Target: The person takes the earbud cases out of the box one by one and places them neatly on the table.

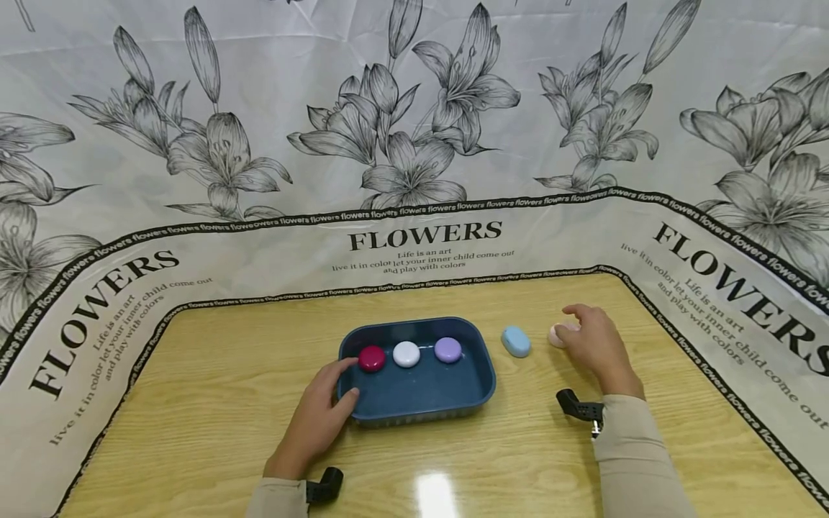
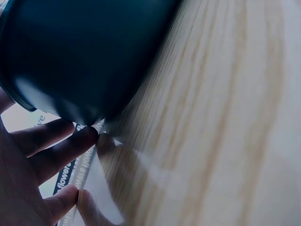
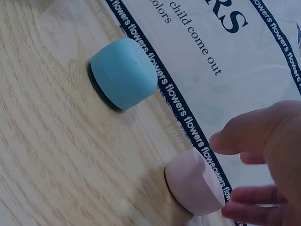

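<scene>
My left hand point(image 1: 320, 406) rests at the left end of a dark blue rectangular tray point(image 1: 414, 415), index fingertip and thumb at its rim. In the left wrist view, other fingers extend beside the tray's outer wall point(image 2: 84, 52). Inside the tray lie a red round piece point(image 1: 372, 358), a white one point(image 1: 406, 354) and a lavender one point(image 1: 447, 350). On the right, my right hand point(image 1: 599, 345) reaches around a small pale pink rounded piece point(image 1: 555, 336). The right wrist view has the thumb apart from this pink piece point(image 3: 193, 183), with fingertips close against its far side.
A light blue oval piece point(image 1: 516, 341) lies on the wooden table point(image 1: 214, 403) between the tray and my right hand. A flower-printed cloth point(image 1: 414, 244) stands behind and along both sides of the table.
</scene>
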Demonstrator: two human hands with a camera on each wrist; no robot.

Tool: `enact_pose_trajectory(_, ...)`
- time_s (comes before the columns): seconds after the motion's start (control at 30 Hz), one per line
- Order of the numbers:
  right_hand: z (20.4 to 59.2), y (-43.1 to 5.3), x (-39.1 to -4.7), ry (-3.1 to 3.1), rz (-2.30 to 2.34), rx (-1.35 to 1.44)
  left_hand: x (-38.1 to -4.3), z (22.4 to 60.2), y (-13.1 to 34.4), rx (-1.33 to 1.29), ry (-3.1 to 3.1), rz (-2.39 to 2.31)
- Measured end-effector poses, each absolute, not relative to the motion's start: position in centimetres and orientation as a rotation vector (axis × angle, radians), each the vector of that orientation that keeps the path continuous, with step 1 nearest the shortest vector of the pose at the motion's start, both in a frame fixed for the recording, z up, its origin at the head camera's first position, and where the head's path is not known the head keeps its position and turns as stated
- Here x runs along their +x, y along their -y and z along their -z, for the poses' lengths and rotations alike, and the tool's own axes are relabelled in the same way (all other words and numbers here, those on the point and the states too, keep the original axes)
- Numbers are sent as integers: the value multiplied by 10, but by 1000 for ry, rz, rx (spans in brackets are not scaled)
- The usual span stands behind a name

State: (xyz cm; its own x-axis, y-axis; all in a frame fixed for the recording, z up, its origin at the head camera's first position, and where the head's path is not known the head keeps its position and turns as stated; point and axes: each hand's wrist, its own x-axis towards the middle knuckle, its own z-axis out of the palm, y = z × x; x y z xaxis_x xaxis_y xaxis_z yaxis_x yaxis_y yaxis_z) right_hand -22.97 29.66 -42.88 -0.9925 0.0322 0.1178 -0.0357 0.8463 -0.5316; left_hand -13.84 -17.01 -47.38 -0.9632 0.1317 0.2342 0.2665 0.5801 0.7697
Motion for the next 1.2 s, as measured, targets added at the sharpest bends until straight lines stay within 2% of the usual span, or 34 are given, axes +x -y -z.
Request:
enact_pose_trajectory(0.27, 425, -295, -230, 3051, -784, -103, -140, 472, 174, -307, 2664, 1318)
enact_pose_trajectory(0.63, 411, -284, -250, 3011, -758, 53, -152, 465, 179, -308, 2611, 1305)
enact_pose_trajectory(0.87, 398, -297, -256, 3025, -691, 139, -162, 466, 167, -378, 2568, 1322)
enact_pose_trajectory(1.0, 405, -301, -252, 3006, -704, 179, -160, 467, 163, -350, 2576, 1342)
enact_pose_trajectory(1.2, 434, -293, -232, 3059, -761, 135, -139, 474, 170, -275, 2666, 1357)
